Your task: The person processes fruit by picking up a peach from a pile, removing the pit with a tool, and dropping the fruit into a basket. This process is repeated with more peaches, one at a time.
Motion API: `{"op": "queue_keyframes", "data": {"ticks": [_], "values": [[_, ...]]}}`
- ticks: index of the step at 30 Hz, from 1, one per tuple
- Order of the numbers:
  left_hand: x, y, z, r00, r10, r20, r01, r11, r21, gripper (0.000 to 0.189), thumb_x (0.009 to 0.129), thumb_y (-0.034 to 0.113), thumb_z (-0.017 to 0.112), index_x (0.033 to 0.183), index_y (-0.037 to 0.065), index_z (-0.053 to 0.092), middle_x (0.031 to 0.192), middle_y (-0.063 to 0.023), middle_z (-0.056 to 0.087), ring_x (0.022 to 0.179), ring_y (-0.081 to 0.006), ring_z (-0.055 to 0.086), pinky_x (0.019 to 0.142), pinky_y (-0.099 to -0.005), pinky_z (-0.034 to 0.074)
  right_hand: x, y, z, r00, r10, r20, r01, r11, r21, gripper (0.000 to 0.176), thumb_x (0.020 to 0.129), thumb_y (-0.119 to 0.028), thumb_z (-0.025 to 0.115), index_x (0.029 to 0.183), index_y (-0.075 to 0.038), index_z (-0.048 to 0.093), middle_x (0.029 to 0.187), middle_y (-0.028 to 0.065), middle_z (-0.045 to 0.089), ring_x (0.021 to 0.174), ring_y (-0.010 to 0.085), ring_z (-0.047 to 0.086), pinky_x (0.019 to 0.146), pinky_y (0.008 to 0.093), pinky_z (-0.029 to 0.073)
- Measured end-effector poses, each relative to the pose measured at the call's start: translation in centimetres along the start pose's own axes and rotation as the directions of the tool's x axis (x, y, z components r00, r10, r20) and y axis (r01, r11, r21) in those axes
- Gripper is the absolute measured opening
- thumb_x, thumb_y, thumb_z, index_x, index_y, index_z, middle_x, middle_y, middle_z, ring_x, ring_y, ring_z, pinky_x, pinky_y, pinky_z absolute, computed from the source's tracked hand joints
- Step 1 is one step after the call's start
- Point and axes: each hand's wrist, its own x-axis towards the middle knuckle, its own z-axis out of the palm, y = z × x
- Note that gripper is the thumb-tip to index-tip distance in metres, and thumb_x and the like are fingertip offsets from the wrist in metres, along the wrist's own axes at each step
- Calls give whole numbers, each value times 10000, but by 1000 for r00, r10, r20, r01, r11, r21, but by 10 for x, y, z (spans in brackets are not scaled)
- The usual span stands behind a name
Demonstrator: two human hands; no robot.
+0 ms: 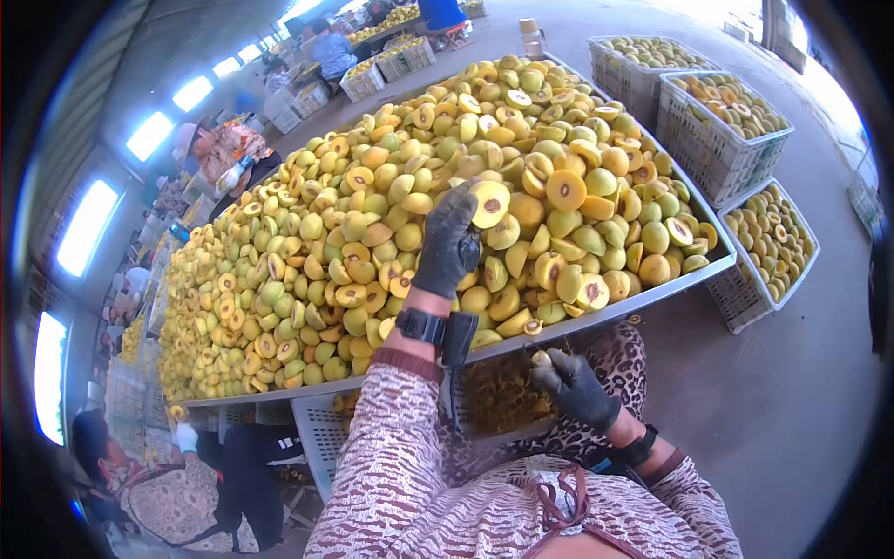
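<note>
My left hand [448, 238], in a dark glove, reaches over the heap of halved yellow peaches [326, 252]. Its fingers are closed on a peach half [490, 203], whose cut face with a brown pit cavity is turned toward me. Lower down, beyond the table's near edge, my right hand [579, 384] is gloved too and closed. Something small and pale shows at its fingertips, too hidden to name. Below and beside that hand is a container of brownish scraps [507, 396].
A metal-rimmed table [610, 315] bears the heap. Crates of peaches [722, 116] stand on the floor at the right. A bottle [531, 39] is at the far edge. One co-worker [177, 494] sits at lower left, another [228, 154] farther back. A grey crate [321, 433] is below the table.
</note>
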Motion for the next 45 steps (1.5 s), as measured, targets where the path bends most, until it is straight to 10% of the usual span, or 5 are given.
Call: {"op": "queue_keyframes", "data": {"ticks": [4, 11, 26, 33, 45], "values": [[-87, 24, -16, 986, -129, -103, 118, 987, -107, 517, 1017, 362, 519, 1341, -40, 482, 1233, -167, 613, 1116, -297, 621, 978, -420, 513, 29, -21, 17, 999, -32, -4, 32, 993, 113, 249, 996, -202, 548, 878, 15, 577, 624, 118, 492, 604, 110, 429, 559, 350, 416], [-157, 56, 21, 949, -209, -235, 105, 915, -390, 464, 1013, 260, 508, 1360, -45, 461, 1291, -152, 564, 1203, -241, 554, 1056, -380, 443, 51, -45, 54, 998, -6, -67, 19, 980, 201, 258, 998, -214, 547, 900, 21, 586, 644, 131, 532, 614, 133, 465, 582, 348, 432], [-168, 34, 32, 984, -115, -137, 18, 828, -561, 548, 920, 152, 483, 1426, -34, 384, 1378, -176, 498, 1250, -292, 520, 1084, -417, 416, 45, -36, 65, 994, 45, -101, -26, 983, 184, 300, 988, -267, 536, 937, 17, 617, 726, 225, 615, 667, 364, 617, 618, 424, 463], [-165, 41, 20, 972, -186, -141, 70, 808, -584, 452, 1029, 315, 457, 1333, -19, 480, 1301, -164, 556, 1209, -274, 550, 1040, -402, 455, 52, -42, 46, 999, -30, 36, 38, 970, -239, 293, 964, -298, 563, 940, -9, 610, 784, 262, 635, 776, 444, 637, 643, 489, 486], [-154, 61, 46, 905, 285, -315, -152, 910, 386, 440, 1031, 366, 439, 862, -4, 610, 888, -131, 664, 819, -225, 624, 767, -355, 522, 27, -49, 78, 993, -81, -84, 97, 973, 211, 277, 981, -221, 556, 943, 40, 640, 745, 196, 634, 680, 236, 617, 652, 392, 478]]}}
